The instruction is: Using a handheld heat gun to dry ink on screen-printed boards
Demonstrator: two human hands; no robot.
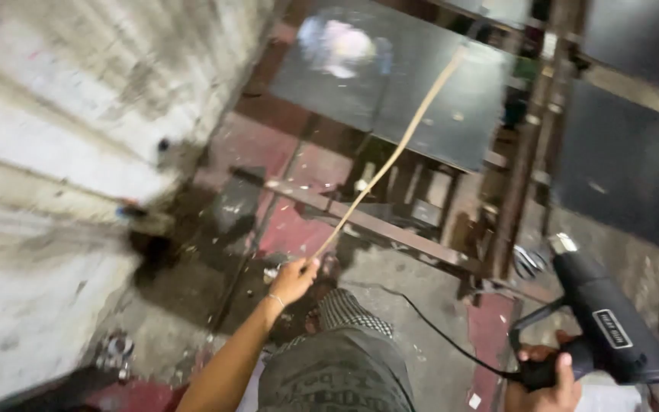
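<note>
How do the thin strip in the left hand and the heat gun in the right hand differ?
The strip is pale tan, long and thin; the heat gun is black, short and bulky. The strip slants away from the left hand to the dark panel; the heat gun stays close by the right hand. A black cord trails from the heat gun; the strip has none. Each is gripped at one end by one hand.

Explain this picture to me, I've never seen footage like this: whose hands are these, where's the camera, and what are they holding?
The camera sits on a person's head and looks down, so both hands are that person's own. The left hand grips the end of a long thin pale strip that runs up and away across a dark panel. The right hand holds a black heat gun by its handle, with a black cord trailing over the dusty concrete floor. A rough pale wall stands at left. The picture is blurred.
</note>
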